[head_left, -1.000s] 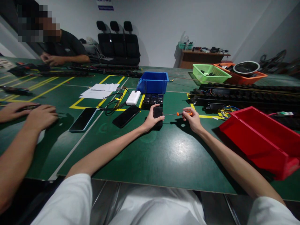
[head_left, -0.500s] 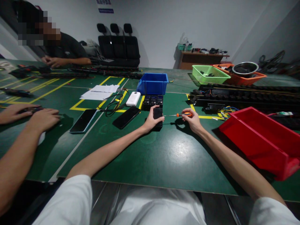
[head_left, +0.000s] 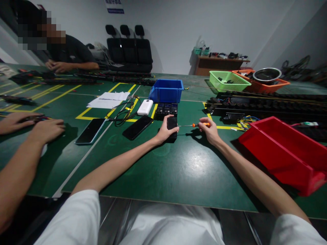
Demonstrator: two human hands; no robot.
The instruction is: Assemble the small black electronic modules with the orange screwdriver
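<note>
My left hand (head_left: 165,130) is closed around a small black box-shaped part (head_left: 172,124), its thumb lying across the near face. The part stands on or just above the green table (head_left: 158,177); which of these I cannot tell. In my right hand (head_left: 209,129) is a screwdriver (head_left: 198,125) with an orange handle, pinched between thumb and fingers. Its thin shaft points left, and the tip meets the right side of the black part. Just behind the part sits a group of similar black units (head_left: 166,109), in front of a blue bin (head_left: 167,91).
A black phone (head_left: 138,127), a white power bank (head_left: 145,107) and papers (head_left: 108,100) lie to the left, with another phone (head_left: 90,131). At right stand a red bin (head_left: 283,153) and long black rails (head_left: 263,103). A co-worker's hands (head_left: 48,129) handle wires at far left.
My left hand and the black part stay in place. The fingers of my right hand have shifted slightly on the screwdriver handle, its tip still at the part's side.
</note>
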